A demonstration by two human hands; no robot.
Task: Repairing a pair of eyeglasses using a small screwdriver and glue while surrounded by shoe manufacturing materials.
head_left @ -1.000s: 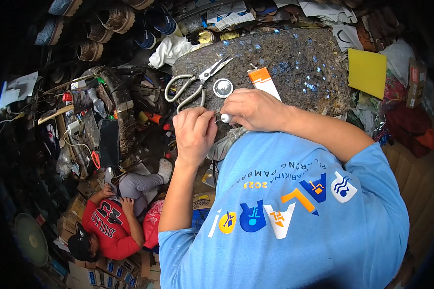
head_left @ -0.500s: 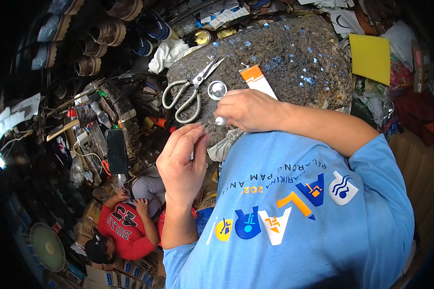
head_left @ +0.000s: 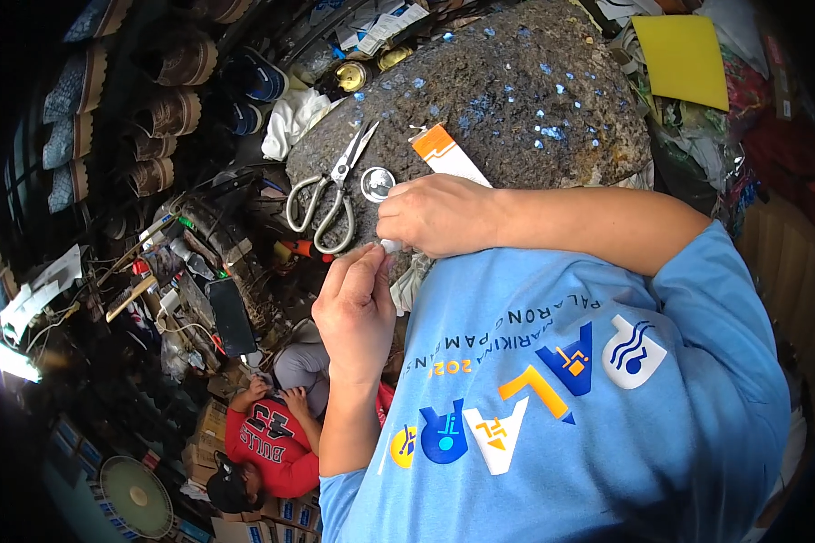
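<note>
Head view: the right hand [head_left: 444, 214] is closed around a small white container [head_left: 390, 245], mostly hidden by its fingers, near the middle of the frame. The left hand [head_left: 357, 297], just below and to the left, has thumb and fingers drawn together at the container's exposed end; whether anything sits between those fingertips cannot be told. Beyond, on the rough, blue-flecked worktop [head_left: 525, 100], lie scissors [head_left: 342, 172] with blades slightly parted, a round silvery disc [head_left: 378, 184] and an orange-and-white box [head_left: 460, 161], partly behind the right hand.
</note>
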